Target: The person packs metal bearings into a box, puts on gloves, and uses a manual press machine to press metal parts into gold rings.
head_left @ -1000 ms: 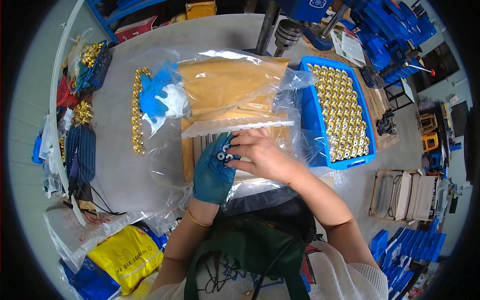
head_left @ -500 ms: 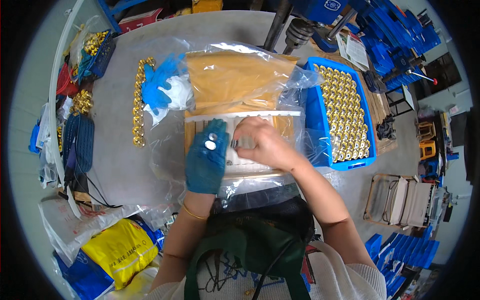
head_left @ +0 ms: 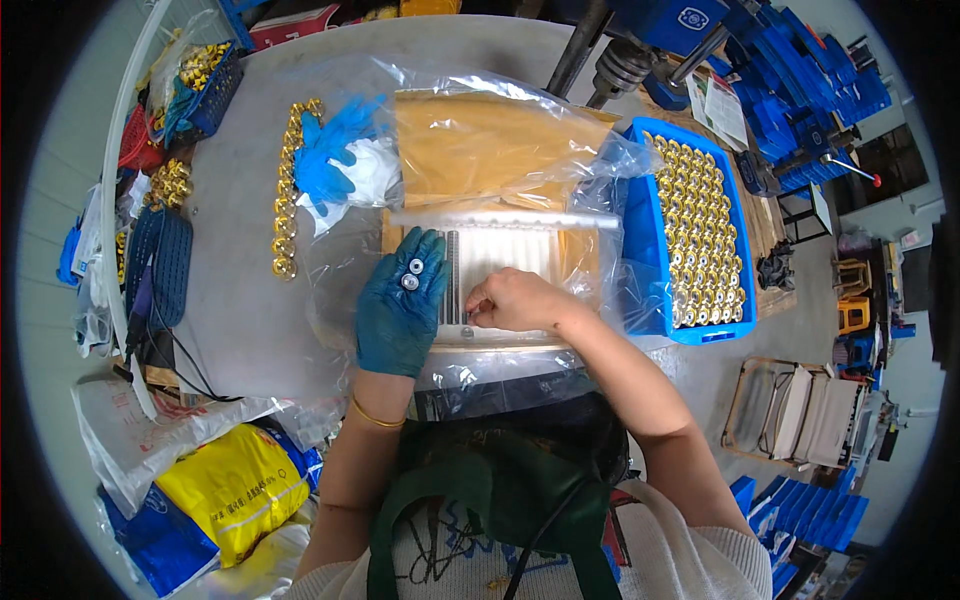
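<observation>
Since a second ago the gloved left hand (head_left: 400,315) has slid left off the box (head_left: 480,262) mid-worktop, its grip open with two small washers (head_left: 411,274) resting on the fingers, while the bare right hand (head_left: 515,300) pinches a part at the box's near edge.

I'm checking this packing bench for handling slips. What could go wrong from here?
Two small silver rings lie loose on the back of the gloved left hand; a tilt could probably drop them. The right hand works bare among the rows in the tray, so loose clear plastic might snag it.
</observation>
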A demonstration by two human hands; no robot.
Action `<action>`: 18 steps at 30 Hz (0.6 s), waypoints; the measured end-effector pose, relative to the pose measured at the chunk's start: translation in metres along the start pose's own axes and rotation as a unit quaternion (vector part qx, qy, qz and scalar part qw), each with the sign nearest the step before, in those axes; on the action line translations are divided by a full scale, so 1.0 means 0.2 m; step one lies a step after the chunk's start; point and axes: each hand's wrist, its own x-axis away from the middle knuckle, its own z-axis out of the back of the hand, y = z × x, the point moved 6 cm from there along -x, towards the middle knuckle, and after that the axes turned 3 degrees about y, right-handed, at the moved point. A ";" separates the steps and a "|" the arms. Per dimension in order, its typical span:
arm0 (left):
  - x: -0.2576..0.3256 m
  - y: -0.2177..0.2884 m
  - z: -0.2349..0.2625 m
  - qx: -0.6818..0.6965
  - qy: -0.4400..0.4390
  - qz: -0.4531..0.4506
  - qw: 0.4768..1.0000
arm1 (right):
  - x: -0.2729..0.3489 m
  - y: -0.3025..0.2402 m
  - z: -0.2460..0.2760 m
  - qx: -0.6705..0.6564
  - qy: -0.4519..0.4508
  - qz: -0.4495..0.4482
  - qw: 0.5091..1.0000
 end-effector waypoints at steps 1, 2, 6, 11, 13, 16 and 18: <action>0.01 -0.07 0.02 0.128 -0.003 0.078 0.989 | 0.01 -0.03 0.01 0.000 0.000 0.000 1.000; 0.03 -0.11 0.01 0.252 -0.003 0.154 0.955 | 0.02 -0.08 0.08 -0.024 0.074 -0.023 0.997; 0.04 0.08 -0.10 -0.124 -0.015 0.016 0.992 | 0.06 -0.13 0.21 -0.039 0.273 0.027 0.961; 0.07 0.02 -0.10 -0.175 0.004 0.000 0.985 | 0.08 -0.25 0.24 0.002 0.319 0.097 0.943; 0.06 -0.09 -0.09 0.009 0.011 0.048 0.999 | 0.06 -0.27 0.20 0.076 0.274 0.079 0.955; 0.08 -0.13 -0.11 0.250 0.018 0.126 0.960 | 0.06 -0.24 0.20 0.070 0.275 0.079 0.956; 0.09 -0.09 -0.15 0.307 0.017 0.159 0.938 | 0.07 -0.23 0.21 0.068 0.257 0.062 0.962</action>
